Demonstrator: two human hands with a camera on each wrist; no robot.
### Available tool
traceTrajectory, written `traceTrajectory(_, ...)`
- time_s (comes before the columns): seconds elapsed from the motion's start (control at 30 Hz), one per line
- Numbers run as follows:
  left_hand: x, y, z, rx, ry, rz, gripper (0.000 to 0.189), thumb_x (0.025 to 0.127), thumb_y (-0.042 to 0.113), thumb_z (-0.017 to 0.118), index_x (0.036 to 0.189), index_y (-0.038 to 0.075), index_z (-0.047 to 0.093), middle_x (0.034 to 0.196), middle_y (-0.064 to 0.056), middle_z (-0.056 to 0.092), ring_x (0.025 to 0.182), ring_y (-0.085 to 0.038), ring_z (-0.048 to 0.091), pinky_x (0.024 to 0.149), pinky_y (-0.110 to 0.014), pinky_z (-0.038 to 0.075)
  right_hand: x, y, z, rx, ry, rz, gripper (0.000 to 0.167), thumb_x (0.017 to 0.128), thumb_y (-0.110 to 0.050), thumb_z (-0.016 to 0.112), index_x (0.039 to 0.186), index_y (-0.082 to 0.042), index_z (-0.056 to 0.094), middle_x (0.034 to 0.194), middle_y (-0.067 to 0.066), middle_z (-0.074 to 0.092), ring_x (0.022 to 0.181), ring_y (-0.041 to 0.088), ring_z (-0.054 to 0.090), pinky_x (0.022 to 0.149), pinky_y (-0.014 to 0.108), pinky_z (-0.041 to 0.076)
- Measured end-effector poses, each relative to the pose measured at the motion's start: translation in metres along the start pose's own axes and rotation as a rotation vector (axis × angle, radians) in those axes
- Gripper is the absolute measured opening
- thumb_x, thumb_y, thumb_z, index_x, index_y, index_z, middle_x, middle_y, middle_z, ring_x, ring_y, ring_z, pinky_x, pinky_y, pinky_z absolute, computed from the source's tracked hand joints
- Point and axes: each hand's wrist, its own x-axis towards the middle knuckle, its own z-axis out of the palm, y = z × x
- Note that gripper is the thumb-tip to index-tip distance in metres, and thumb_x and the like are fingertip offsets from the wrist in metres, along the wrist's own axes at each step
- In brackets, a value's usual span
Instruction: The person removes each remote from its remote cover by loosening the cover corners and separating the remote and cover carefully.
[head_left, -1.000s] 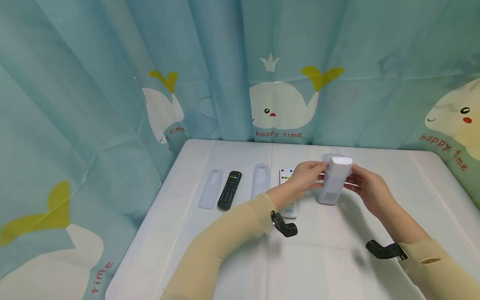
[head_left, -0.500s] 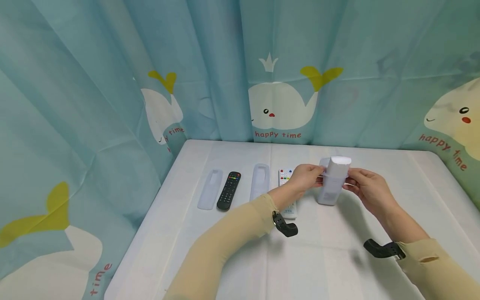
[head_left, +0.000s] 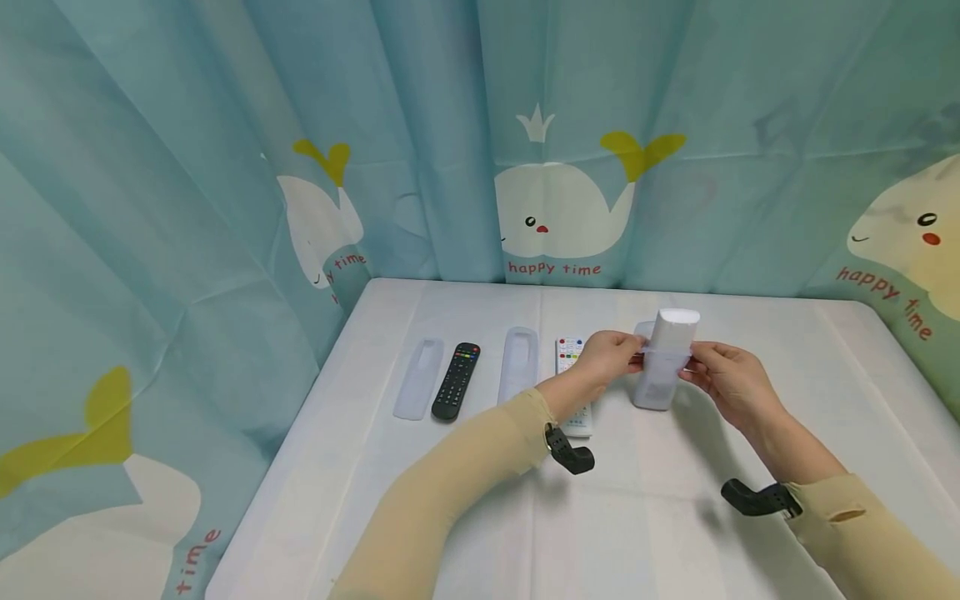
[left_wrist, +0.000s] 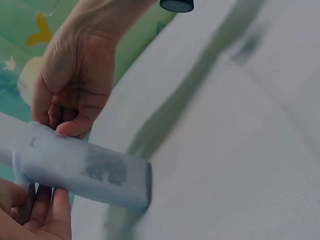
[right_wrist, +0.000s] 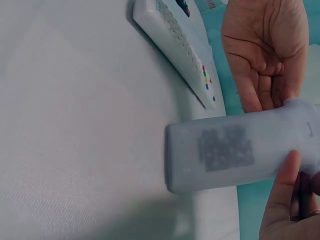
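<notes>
A translucent remote cover (head_left: 660,382) stands nearly upright on its lower end at the right of the table. From its top sticks the bare end of a white remote control (head_left: 677,323); the rest of that remote lies inside, with a dark patch showing through in both wrist views. My left hand (head_left: 611,357) pinches the cover's left edge near the rim. Opposite it, my right hand (head_left: 733,379) pinches the right edge at about the same height. In the right wrist view the left hand (left_wrist: 27,215) is the upper one, and its palm is visible.
Left of my hands lies a white remote (head_left: 570,354) with coloured buttons, partly behind my left forearm. Farther left are a flat translucent cover (head_left: 519,358), a black remote (head_left: 456,382) and another translucent cover (head_left: 418,379). A blue curtain (head_left: 442,150) hangs behind the table (head_left: 600,533).
The cover's rim has slid down, so more of the white remote's end shows above it. Both hands have moved slightly lower with the rim, the right hand also a little left.
</notes>
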Motion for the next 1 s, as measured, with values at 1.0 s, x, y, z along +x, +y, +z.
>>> traceTrajectory(1.0, 0.0, -0.014, 0.001, 0.128, -0.007, -0.074, 0.025, 0.105, 0.015, 0.06, 0.113, -0.005, 0.072, 0.101, -0.009, 0.07, 0.092, -0.02, 0.069, 0.085, -0.033, 0.058, 0.004, 0.024, -0.004, -0.307, -0.032, 0.024, 0.03, 0.107, -0.009, 0.045, 0.121, 0.017, 0.05, 0.093, -0.002, 0.063, 0.078, 0.006, 0.067, 0.077, 0.022, 0.058)
